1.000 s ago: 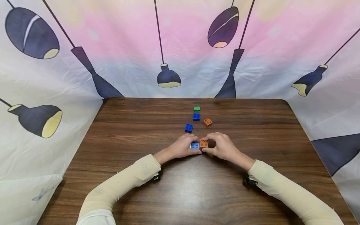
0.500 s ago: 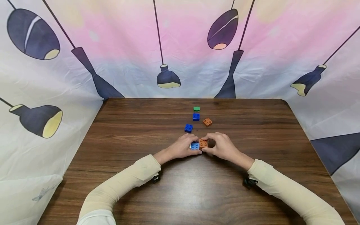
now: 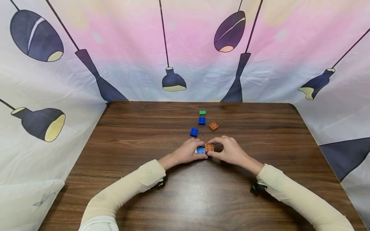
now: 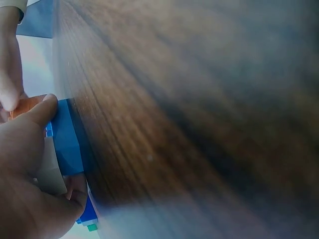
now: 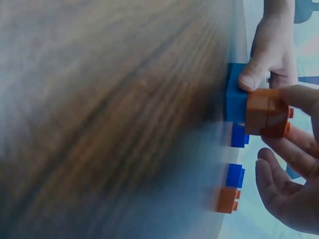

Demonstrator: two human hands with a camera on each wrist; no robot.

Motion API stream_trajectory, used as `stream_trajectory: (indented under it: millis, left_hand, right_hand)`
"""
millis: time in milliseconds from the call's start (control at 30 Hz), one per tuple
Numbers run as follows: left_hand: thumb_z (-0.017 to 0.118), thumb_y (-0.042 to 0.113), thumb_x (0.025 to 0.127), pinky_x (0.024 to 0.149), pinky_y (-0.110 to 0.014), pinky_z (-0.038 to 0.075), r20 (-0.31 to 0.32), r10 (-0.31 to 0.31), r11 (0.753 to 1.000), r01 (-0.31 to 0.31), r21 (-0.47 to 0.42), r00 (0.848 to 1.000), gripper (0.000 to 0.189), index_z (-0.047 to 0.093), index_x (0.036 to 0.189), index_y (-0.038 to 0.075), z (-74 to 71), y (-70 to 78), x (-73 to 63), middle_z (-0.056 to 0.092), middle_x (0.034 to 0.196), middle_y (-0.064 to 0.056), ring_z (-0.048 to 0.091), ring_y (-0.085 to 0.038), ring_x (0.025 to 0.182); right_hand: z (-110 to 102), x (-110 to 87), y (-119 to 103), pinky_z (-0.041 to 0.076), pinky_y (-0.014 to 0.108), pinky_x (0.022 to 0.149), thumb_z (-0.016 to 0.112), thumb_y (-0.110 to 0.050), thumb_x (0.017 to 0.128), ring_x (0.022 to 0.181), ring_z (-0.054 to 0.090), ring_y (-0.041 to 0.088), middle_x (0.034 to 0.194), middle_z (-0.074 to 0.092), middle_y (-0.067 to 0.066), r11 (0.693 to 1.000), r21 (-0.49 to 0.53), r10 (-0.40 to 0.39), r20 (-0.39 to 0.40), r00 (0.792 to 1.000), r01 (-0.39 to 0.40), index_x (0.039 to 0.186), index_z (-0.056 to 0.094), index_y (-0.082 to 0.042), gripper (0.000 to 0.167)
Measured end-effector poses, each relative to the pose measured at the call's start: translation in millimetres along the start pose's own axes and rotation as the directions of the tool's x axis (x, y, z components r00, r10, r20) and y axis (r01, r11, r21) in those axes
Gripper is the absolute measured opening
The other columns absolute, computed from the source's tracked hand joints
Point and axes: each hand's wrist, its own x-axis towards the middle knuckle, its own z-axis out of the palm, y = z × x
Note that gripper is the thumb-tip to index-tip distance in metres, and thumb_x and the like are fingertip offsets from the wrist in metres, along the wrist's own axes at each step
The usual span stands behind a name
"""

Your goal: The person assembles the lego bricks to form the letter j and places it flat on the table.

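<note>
Near the middle of the table, my left hand (image 3: 186,151) grips a light blue toy brick (image 3: 200,150) between thumb and fingers. In the left wrist view this blue brick (image 4: 67,137) lies low at the tabletop, and a white brick (image 4: 51,172) sits on it, partly covered by the hand. My right hand (image 3: 230,150) pinches an orange toy brick (image 3: 209,147) by its sides. The right wrist view has the orange brick (image 5: 266,112) right at the upper face of the blue brick (image 5: 234,94), at its right end. The left thumb touches the blue brick's near side.
Beyond the hands lie loose bricks: a dark blue brick (image 3: 194,132), a second dark blue brick (image 3: 202,121), an orange brick (image 3: 214,126) and a green brick (image 3: 202,113). The brown wooden table (image 3: 185,199) ends at a hanging cloth (image 3: 138,70) printed with lamps.
Both hands keep their grips in the same place. Only the head view has shifted very slightly.
</note>
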Motion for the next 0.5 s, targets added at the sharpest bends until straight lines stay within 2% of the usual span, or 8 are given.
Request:
stream_trajectory:
  millis: [267,500]
  left_hand:
    - [0.076,0.042,0.093,0.093,-0.040,0.049,0.001,-0.007,1.000,0.007,-0.002,1.000,0.042,0.069,0.116,0.008,0.0,1.1,0.1,0.071,0.109,-0.004,0.063,-0.019,0.102]
    - [0.076,0.041,0.092,0.102,-0.042,0.047,0.008,-0.017,1.000,0.017,-0.003,1.000,0.045,0.069,0.120,0.006,-0.1,1.7,0.3,0.072,0.114,-0.006,0.064,-0.021,0.109]
  right_hand:
    - [-16.8,7.1,4.6,0.056,0.045,0.083,0.076,-0.035,0.093,0.102,0.068,0.023,0.112,0.074,0.004,0.999,0.045,-0.010,-0.037,0.999,0.011,0.120,0.073,-0.008,0.038]
    - [-26.4,20.0,16.6,0.056,0.043,0.080,0.076,-0.034,0.094,0.098,0.070,0.022,0.110,0.075,0.006,0.996,0.069,0.056,-0.089,0.994,-0.049,0.121,0.073,-0.008,0.037]
